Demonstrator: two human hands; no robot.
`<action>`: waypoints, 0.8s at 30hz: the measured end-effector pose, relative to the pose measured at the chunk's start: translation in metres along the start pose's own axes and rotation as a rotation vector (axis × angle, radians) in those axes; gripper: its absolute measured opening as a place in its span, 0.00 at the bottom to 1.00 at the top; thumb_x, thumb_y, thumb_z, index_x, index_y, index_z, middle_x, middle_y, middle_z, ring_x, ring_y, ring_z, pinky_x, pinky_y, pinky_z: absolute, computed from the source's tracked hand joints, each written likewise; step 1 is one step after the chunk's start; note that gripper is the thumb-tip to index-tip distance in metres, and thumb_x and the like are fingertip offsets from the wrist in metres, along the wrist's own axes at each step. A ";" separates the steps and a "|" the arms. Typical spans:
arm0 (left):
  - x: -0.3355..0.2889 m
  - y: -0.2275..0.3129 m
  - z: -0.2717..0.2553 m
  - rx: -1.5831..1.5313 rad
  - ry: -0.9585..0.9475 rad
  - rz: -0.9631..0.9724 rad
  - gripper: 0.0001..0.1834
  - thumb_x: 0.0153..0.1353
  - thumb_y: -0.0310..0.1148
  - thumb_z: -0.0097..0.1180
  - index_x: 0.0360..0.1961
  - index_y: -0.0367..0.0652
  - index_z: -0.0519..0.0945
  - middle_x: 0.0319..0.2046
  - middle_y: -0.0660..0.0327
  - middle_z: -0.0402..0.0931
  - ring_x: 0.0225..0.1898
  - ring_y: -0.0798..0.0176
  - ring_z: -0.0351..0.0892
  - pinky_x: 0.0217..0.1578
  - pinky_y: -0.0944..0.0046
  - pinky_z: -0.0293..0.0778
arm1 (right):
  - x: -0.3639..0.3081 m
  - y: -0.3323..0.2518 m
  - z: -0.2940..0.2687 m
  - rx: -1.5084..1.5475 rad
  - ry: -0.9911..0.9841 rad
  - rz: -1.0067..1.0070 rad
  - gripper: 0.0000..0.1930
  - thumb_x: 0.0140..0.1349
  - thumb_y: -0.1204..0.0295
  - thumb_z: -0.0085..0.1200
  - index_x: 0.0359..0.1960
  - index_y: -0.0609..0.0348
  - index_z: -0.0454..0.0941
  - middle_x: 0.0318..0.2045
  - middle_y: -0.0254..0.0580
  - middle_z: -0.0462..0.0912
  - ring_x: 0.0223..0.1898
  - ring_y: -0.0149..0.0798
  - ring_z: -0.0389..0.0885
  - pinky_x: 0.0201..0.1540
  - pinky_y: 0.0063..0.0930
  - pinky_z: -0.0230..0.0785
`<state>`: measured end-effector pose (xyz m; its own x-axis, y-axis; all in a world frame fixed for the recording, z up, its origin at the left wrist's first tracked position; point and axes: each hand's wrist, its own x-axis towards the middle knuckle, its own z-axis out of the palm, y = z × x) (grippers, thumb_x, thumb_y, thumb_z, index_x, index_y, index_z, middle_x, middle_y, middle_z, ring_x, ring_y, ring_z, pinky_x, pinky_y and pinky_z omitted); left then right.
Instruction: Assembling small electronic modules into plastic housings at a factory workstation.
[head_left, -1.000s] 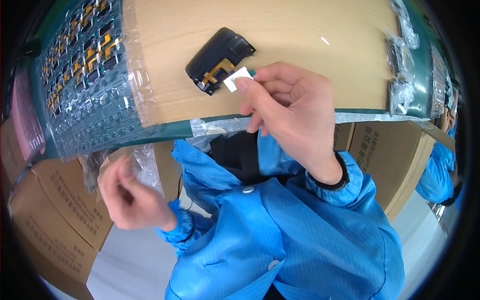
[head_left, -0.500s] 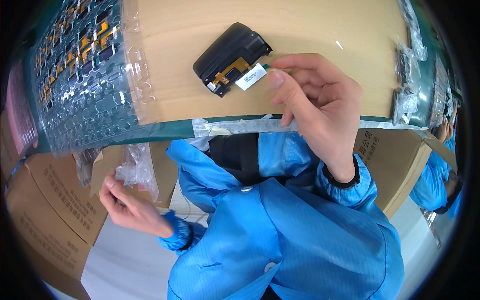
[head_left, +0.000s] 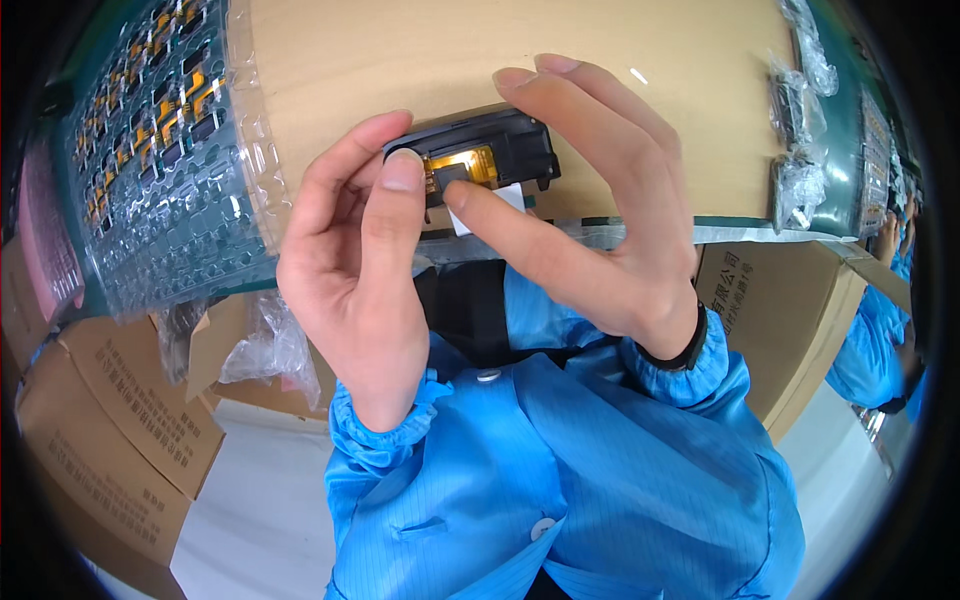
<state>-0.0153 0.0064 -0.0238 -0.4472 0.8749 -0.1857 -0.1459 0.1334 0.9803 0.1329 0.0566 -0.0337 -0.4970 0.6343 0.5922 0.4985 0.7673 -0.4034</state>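
A black curved plastic housing (head_left: 532, 152) is held up off the brown work surface, its inner side facing me. My left hand (head_left: 350, 255) grips its left end, the thumb on the near face and the fingers behind. An orange flex circuit (head_left: 478, 163) with a dark square patch lies in the housing. A white label-like tab (head_left: 512, 197) hangs from the lower edge, partly behind my right thumb. My right hand (head_left: 620, 230) has its thumb tip on the flex circuit; its other fingers are spread beyond the housing's upper edge.
A clear plastic tray (head_left: 180, 170) of orange-and-black flex parts lies at the left. Bagged parts (head_left: 797, 130) line the right side. Cardboard boxes (head_left: 775, 320) stand below the table edge. Another person's blue sleeve (head_left: 870, 355) shows at far right.
My left hand has come up from below the table edge and taken hold of the housing, now lifted and tilted. My right hand has let go of the white tab's end and moved its thumb onto the flex circuit.
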 end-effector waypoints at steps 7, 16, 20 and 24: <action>-0.009 0.009 0.001 -0.129 0.046 0.023 0.14 0.65 0.24 0.56 0.51 0.32 0.78 0.38 0.61 0.79 0.38 0.74 0.74 0.41 0.77 0.67 | 0.005 -0.003 -0.017 0.108 -0.026 -0.039 0.16 0.41 0.74 0.68 0.36 0.54 0.87 0.49 0.57 0.80 0.51 0.57 0.78 0.52 0.44 0.73; -0.018 0.010 -0.002 -0.082 -0.014 0.156 0.17 0.67 0.21 0.47 0.55 0.24 0.71 0.51 0.47 0.74 0.52 0.60 0.75 0.55 0.61 0.71 | 0.009 -0.018 -0.018 0.497 0.062 0.467 0.13 0.42 0.82 0.69 0.33 0.63 0.85 0.48 0.55 0.81 0.52 0.47 0.79 0.51 0.37 0.70; -0.017 0.006 -0.002 -0.103 -0.055 0.255 0.17 0.66 0.22 0.50 0.55 0.25 0.71 0.51 0.48 0.74 0.50 0.60 0.76 0.54 0.63 0.71 | 0.013 -0.020 -0.022 0.458 0.024 0.565 0.13 0.41 0.83 0.71 0.32 0.63 0.85 0.48 0.53 0.81 0.52 0.42 0.78 0.54 0.35 0.68; -0.016 0.004 0.005 -0.087 -0.005 0.313 0.18 0.64 0.21 0.53 0.54 0.27 0.72 0.48 0.50 0.76 0.49 0.62 0.76 0.52 0.65 0.71 | 0.020 -0.019 -0.023 0.482 0.038 0.582 0.12 0.40 0.83 0.71 0.29 0.63 0.85 0.48 0.52 0.81 0.52 0.41 0.78 0.53 0.34 0.68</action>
<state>-0.0045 -0.0047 -0.0170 -0.4777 0.8696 0.1246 -0.0770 -0.1827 0.9801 0.1297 0.0525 0.0015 -0.2192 0.9528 0.2102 0.3030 0.2713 -0.9136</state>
